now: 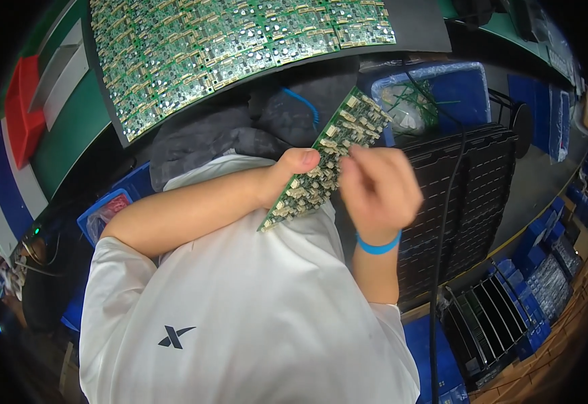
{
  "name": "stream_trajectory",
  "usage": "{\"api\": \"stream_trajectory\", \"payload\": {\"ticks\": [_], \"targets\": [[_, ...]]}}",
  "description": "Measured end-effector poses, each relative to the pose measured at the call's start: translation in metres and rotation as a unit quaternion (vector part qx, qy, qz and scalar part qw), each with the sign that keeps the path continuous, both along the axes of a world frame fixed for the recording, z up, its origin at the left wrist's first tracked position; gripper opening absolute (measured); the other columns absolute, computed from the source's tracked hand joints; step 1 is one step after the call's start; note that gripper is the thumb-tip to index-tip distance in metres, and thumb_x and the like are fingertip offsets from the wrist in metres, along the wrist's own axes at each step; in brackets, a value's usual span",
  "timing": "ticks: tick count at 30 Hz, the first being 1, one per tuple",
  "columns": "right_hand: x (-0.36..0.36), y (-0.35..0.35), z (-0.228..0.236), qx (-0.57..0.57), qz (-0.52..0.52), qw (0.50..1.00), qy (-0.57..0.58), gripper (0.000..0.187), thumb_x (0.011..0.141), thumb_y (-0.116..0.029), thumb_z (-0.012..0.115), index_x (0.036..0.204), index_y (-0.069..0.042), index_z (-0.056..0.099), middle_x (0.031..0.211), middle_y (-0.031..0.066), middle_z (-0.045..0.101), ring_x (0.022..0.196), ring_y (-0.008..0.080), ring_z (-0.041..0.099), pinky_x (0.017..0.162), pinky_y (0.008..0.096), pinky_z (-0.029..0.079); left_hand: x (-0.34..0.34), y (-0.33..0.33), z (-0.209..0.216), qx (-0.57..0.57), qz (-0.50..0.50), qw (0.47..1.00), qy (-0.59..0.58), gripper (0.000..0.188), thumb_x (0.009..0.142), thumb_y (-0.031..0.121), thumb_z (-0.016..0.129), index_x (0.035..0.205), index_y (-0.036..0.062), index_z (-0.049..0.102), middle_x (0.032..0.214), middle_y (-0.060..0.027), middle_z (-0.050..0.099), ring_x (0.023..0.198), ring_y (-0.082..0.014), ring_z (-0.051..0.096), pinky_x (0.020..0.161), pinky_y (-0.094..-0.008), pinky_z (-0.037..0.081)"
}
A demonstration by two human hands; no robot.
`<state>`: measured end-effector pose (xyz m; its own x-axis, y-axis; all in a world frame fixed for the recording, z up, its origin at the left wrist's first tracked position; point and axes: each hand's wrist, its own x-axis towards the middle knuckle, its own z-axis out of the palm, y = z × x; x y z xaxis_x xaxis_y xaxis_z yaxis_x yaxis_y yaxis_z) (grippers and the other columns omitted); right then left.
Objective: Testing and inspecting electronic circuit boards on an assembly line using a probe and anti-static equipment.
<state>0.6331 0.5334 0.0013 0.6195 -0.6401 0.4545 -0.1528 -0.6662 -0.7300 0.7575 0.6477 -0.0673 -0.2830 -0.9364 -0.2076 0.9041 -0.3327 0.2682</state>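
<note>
A green circuit board panel point(357, 122), crowded with cream connectors and small parts, is held tilted in front of my chest. My left hand point(288, 172) grips its left edge, the thumb lying over the face and the other fingers hidden behind. At the panel's right edge, my right hand point(383, 188) is closed with its fingers bent in a pinch, slightly blurred. Whatever sits between those fingertips is too small or hidden to make out. A blue band point(379, 246) circles my right wrist.
Rows of similar circuit board panels point(240, 40) cover a dark mat point(423, 27) ahead. A blue bin point(472, 87) with green strips and clear plastic stands at right, beside black ridged trays point(479, 195). A black cable point(445, 236) hangs down there. A red holder point(23, 111) is at far left.
</note>
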Motion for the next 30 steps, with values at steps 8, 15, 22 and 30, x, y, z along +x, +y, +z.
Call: {"api": "stream_trajectory", "payload": {"ticks": [8, 15, 22, 30], "targets": [[0.010, 0.002, -0.011, -0.025, 0.068, 0.997, -0.013, 0.023, 0.072, 0.008, 0.081, 0.092, 0.002, 0.071, 0.077, 0.0093, 0.065, 0.058, 0.0224, 0.063, 0.049, 0.0298, 0.050, 0.006, -0.003, 0.011, 0.188, -0.041, 0.966, 0.171, 0.084, 0.085, 0.070, 0.058, 0.137, 0.0040, 0.054, 0.129, -0.0117, 0.063, 0.116, -0.0210, 0.062, 0.103, -0.0359, 0.048], [0.011, -0.009, -0.010, -0.065, 0.090, 0.994, -0.018, 0.021, 0.069, 0.006, 0.080, 0.085, -0.001, 0.069, 0.075, 0.0075, 0.064, 0.056, 0.0218, 0.062, 0.047, 0.0298, 0.049, -0.001, 0.002, -0.005, 0.028, 0.024, 0.999, 0.026, 0.083, 0.087, 0.071, 0.057, 0.139, 0.0055, 0.053, 0.129, -0.0106, 0.063, 0.115, -0.0211, 0.063, 0.101, -0.0363, 0.049], [-0.013, -0.009, 0.000, 0.109, -0.326, 0.937, -0.056, 0.009, 0.088, 0.003, 0.071, 0.097, 0.001, 0.073, 0.078, 0.0032, 0.067, 0.062, 0.0093, 0.059, 0.055, 0.0242, 0.046, -0.001, -0.011, -0.005, 0.030, 0.062, 0.997, -0.026, 0.104, 0.082, 0.087, 0.050, 0.148, 0.0068, 0.047, 0.136, -0.0092, 0.061, 0.122, -0.0201, 0.061, 0.098, -0.0351, 0.051], [-0.011, 0.038, 0.028, 0.401, -0.099, 0.910, -0.030, 0.004, 0.090, 0.008, 0.070, 0.094, 0.008, 0.071, 0.088, 0.0048, 0.067, 0.073, 0.0065, 0.062, 0.063, 0.0183, 0.048, -0.012, -0.012, -0.003, 0.017, 0.029, 0.999, -0.006, 0.103, 0.082, 0.092, 0.039, 0.140, 0.0089, 0.054, 0.132, -0.0056, 0.061, 0.120, -0.0170, 0.057, 0.104, -0.0343, 0.045]]}}
